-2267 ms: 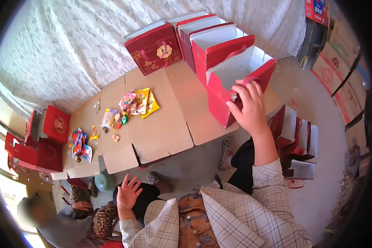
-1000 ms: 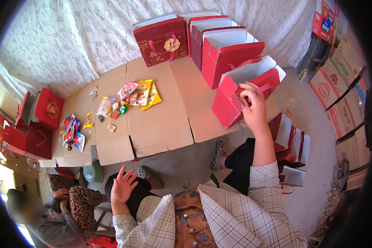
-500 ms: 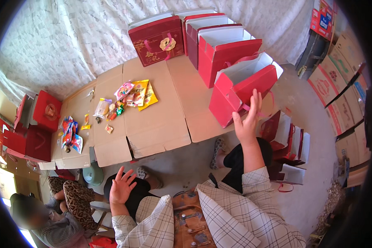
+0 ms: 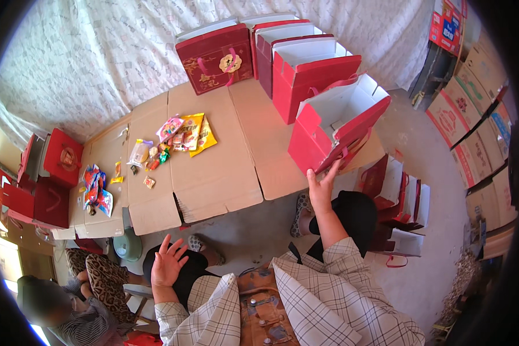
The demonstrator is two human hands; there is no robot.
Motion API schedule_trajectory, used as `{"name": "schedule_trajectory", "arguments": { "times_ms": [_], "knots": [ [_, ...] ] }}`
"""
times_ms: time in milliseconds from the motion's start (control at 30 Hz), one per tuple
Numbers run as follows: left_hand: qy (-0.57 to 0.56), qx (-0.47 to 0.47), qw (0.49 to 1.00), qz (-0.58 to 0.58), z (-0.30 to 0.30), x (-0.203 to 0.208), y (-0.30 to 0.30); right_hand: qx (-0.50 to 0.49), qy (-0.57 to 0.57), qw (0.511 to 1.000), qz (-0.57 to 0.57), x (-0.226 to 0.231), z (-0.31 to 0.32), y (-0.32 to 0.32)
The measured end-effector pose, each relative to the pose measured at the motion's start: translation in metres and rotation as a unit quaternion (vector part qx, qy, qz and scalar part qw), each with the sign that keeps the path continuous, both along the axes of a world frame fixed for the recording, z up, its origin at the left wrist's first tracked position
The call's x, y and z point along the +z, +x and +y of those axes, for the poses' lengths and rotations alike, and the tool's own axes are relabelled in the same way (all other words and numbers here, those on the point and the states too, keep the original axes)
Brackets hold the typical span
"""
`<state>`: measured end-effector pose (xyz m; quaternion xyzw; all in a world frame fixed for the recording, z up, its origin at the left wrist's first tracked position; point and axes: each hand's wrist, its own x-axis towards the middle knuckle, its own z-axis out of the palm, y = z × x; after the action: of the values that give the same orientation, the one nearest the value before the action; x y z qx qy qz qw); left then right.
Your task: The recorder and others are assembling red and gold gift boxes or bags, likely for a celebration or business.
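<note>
Near the table's right end stands a red gift box (image 4: 316, 134) with its white-lined top open and a pink ribbon handle on its near side. My right hand (image 4: 324, 187) is at the box's near lower corner. Its thumb and fingers are spread and touch the lower edge; the fingertips are partly hidden against the box. Well to the left, my left hand (image 4: 168, 262) hangs over my lap in front of the table, palm up, with its fingers apart and nothing in it.
Cardboard sheets (image 4: 210, 179) cover the table. Wrapped sweets and snack packets (image 4: 187, 132) lie at its middle, blue-and-red packets (image 4: 98, 190) farther left. Several gift boxes (image 4: 314, 78) line the back; others (image 4: 406, 202) stand on the floor at right. A person (image 4: 86, 305) sits at lower left.
My right hand has moved down and left from the box's front ribbon to its near lower corner. The box's near face leans outward more. My left hand is nearly unmoved.
</note>
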<state>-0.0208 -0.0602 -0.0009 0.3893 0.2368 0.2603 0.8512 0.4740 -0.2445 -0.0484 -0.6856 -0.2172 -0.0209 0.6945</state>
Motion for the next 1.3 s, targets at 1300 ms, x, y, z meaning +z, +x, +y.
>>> {"name": "schedule_trajectory", "arguments": {
  "times_ms": [1300],
  "knots": [
    [0.001,-0.002,1.0,-0.01,-0.002,0.005,0.007,-0.048,-0.176,0.935,-0.305,0.19,0.032,0.068]
  ]
}}
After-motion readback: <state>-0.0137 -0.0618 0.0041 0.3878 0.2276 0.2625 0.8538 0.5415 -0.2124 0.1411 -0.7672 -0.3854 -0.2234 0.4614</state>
